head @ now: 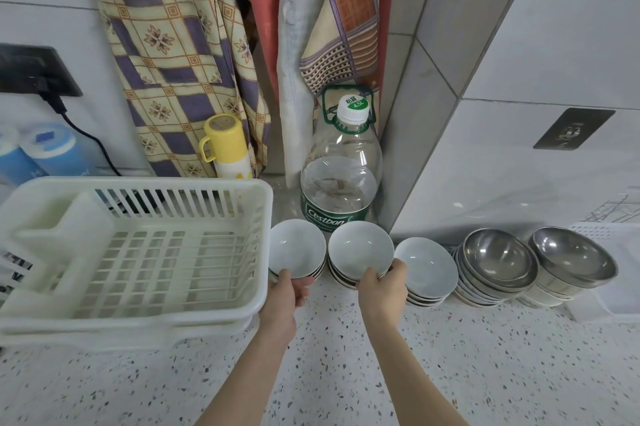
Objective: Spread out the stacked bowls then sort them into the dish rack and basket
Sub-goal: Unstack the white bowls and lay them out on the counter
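Three short stacks of white ceramic bowls stand in a row on the speckled counter: a left stack (296, 247), a middle stack (360, 247) and a right stack (429, 266). Further right are two stacks topped with steel bowls (498, 259) (573, 257). My left hand (289, 290) grips the near rim of the left stack. My right hand (382, 283) grips the near rim of the middle stack, its fingers between that stack and the right one. A cream plastic dish rack (138, 252) sits at the left, nothing in it.
A large Cestbon water bottle (341, 176) stands right behind the white bowls. A yellow flask (227, 146) is behind the rack. A white basket (613, 290) shows at the right edge. Patterned cloths (173, 55) hang on the wall, and a plug and cable (59, 103) at far left.
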Demonstrator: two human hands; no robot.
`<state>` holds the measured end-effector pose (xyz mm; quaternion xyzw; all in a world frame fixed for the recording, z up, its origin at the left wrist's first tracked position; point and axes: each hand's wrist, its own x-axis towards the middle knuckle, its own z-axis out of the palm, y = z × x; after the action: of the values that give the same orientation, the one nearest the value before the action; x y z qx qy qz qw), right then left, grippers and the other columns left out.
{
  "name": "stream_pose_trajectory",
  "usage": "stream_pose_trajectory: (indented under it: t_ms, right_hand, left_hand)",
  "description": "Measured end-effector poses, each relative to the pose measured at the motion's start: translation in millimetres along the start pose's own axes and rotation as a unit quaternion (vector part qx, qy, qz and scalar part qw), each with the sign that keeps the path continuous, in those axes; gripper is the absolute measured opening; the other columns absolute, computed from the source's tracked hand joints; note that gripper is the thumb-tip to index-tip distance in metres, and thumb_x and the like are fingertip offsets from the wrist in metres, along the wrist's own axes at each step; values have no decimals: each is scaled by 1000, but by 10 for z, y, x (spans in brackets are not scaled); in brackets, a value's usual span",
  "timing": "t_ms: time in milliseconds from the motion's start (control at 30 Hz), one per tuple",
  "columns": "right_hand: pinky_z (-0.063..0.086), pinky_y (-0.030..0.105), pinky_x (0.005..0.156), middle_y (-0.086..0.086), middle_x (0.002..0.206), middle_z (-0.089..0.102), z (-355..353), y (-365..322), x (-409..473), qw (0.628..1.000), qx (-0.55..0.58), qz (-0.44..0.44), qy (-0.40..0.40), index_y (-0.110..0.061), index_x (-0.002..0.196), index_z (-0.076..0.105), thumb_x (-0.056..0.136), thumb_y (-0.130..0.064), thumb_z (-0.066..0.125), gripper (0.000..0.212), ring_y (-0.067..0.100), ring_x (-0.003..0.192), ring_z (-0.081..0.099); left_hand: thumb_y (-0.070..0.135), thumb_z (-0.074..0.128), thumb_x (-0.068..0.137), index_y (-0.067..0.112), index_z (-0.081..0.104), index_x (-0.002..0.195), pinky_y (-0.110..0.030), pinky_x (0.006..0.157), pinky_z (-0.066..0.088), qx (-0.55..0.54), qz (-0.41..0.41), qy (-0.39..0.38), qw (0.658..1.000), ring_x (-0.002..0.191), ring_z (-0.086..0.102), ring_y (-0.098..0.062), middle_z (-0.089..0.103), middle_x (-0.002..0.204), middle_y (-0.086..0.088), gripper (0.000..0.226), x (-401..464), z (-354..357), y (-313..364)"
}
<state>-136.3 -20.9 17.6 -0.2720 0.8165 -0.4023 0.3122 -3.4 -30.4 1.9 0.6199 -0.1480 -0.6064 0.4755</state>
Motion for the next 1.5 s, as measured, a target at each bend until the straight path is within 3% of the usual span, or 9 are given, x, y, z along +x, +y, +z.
stream_pose_trajectory:
  t_ms: [167, 333, 467, 567, 667, 867, 1100, 1300, 1500]
  right_hand:
    - [55, 50, 78, 12, 103, 67, -37, -29, -6, 999, 50, -21, 3, -14, 132, 38, 88, -6, 42, 45, 35, 91, 65]
    - [57, 52, 73, 2, 75, 64, -123, -53, -35, 993, 111, -32, -4, -17, 135, 38, 87, -6, 43, 50, 32, 80, 68]
    - [55, 44, 60, 2, 63, 67, -207, -20, -79, 988, 151, -40, -2, -20, 135, 40, 89, -8, 43, 48, 21, 67, 68]
    - [52, 34, 57, 0, 60, 68, -283, 15, -128, 980, 193, -41, 8, -25, 131, 43, 90, -9, 45, 44, 6, 57, 64]
    - [52, 29, 57, 1, 67, 70, -376, 48, -210, 971, 237, -42, 9, -30, 128, 44, 91, -8, 45, 43, 5, 60, 66]
    - [48, 16, 46, 2, 70, 67, -576, 107, -382, 953, 299, -44, 28, -27, 124, 48, 88, -1, 46, 44, 5, 56, 64]
    - [48, 15, 46, -8, 60, 69, -756, 363, -616, 950, 311, -32, 24, -27, 123, 49, 89, -1, 46, 43, 4, 54, 64]
    - [48, 19, 47, 2, 71, 67, -914, 707, -744, 969, 245, -22, 11, -31, 119, 48, 89, -3, 46, 41, 5, 54, 65]
    - [43, 25, 47, 8, 65, 68, -934, 988, -798, 992, 128, -18, -11, -21, 129, 44, 91, -7, 47, 40, 12, 58, 63]
  left_hand:
    - [5, 41, 102, 4, 64, 79, -15, 38, 34, -30, 23, -31, 999, 37, 46, -3, 72, 58, -5, 32, -21, -59, -39]
    - [6, 42, 104, 19, 67, 78, -15, 38, 30, -58, 69, -75, 993, 37, 40, -5, 74, 67, -13, 38, -85, -71, -53]
    - [8, 43, 104, 28, 55, 111, -15, 40, 31, -67, 90, -108, 988, 41, 41, -7, 74, 70, -14, 25, -122, -73, -50]
    - [5, 45, 103, 42, 46, 130, -18, 43, 35, -90, 100, -129, 983, 55, 53, -14, 73, 72, -12, 45, -146, -77, -50]
    - [2, 46, 102, 45, 40, 141, -18, 41, 38, -111, 93, -152, 978, 63, 60, -18, 73, 72, -9, 58, -199, -84, -43]
    - [2, 48, 101, 53, 46, 131, -17, 41, 37, -103, 95, -184, 973, 60, 66, -14, 71, 73, -15, 59, -390, -153, -99]
    - [4, 50, 100, 55, 45, 129, -17, 41, 39, -95, 83, -190, 974, 57, 67, -15, 72, 78, -16, 59, -694, -365, -303]
    - [5, 49, 101, 54, 40, 135, -22, 42, 38, -9, 96, -149, 984, 49, 56, -16, 72, 76, -24, 60, -887, -745, -610]
    - [4, 44, 101, 60, 34, 130, -23, 41, 35, 66, 102, -76, 990, 46, 54, -17, 73, 76, -27, 63, -865, -960, -755]
